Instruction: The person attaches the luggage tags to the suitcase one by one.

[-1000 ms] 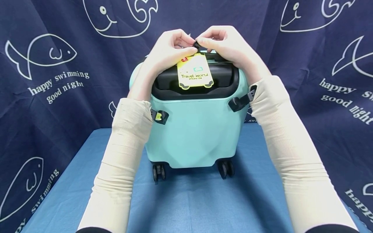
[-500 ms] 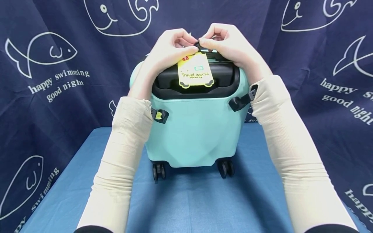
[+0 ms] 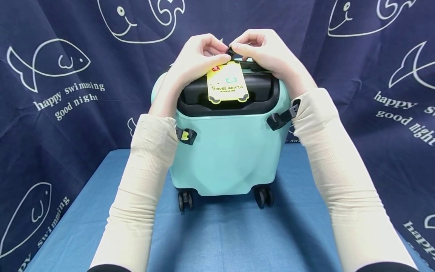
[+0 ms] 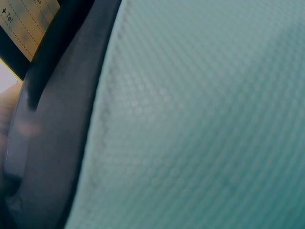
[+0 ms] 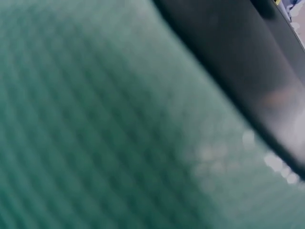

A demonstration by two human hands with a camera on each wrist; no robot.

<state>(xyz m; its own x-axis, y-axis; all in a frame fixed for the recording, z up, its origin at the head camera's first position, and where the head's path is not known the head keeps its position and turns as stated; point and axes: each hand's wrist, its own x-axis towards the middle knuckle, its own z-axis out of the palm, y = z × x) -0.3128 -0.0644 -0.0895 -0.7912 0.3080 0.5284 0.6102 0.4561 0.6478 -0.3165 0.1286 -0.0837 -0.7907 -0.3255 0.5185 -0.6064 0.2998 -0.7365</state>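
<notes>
A mint-green suitcase (image 3: 227,151) stands upright in the head view, its black top panel facing me. A yellow luggage tag (image 3: 228,85) reading "Travel World" hangs over that panel from a short black strap (image 3: 231,54). My left hand (image 3: 198,56) pinches the strap between thumb and fingers, just above the tag. From the other side, my right hand (image 3: 263,49) pinches the strap's upper end, with the carry handle (image 3: 253,67) beneath it. The left wrist view shows the tag's lined side (image 4: 28,24); both wrist views mostly show blurred green shell.
Black wheels (image 3: 263,196) hold the suitcase on a blue cloth-covered table (image 3: 224,241). Behind hangs a navy curtain (image 3: 68,132) with white fish drawings. Wrist-worn cameras (image 3: 280,120) sit close to the shell on both sides.
Both hands keep their pinch on the strap. My right hand rose a little, then came slightly back down. The suitcase stays in place.
</notes>
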